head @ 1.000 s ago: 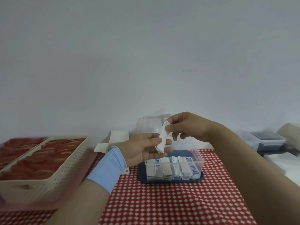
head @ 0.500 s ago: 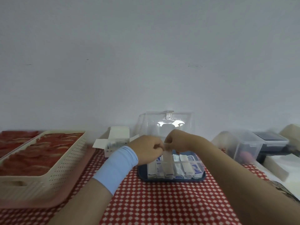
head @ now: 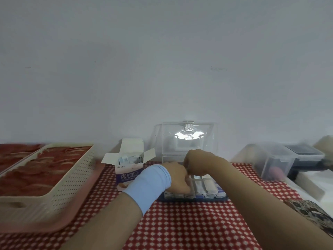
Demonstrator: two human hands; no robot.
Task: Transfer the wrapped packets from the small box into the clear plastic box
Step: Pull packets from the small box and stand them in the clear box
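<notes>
The clear plastic box (head: 220, 193) stands on a dark blue tray at the table's centre, its lid (head: 187, 139) upright behind it. A row of white wrapped packets (head: 205, 186) fills its right side. My left hand (head: 177, 179), with a light blue wrist sleeve, reaches down into the box's left part, fingers curled over packets there. My right hand (head: 200, 163) is closed just above and touching it, fingertips pinched at the same spot. What they pinch is mostly hidden. The small box (head: 128, 170) stands open to the left with several packets inside.
A cream perforated basket (head: 59, 184) of red items sits on a pink tray at the left. Clear storage tubs (head: 270, 159) and a dark lidded box (head: 304, 152) stand at the right. A red and white checked cloth (head: 180, 226) covers the table.
Both hands have dropped from chest height, where they held a stack of packets, down into the clear plastic box. The view has tilted so the small box now shows fully.
</notes>
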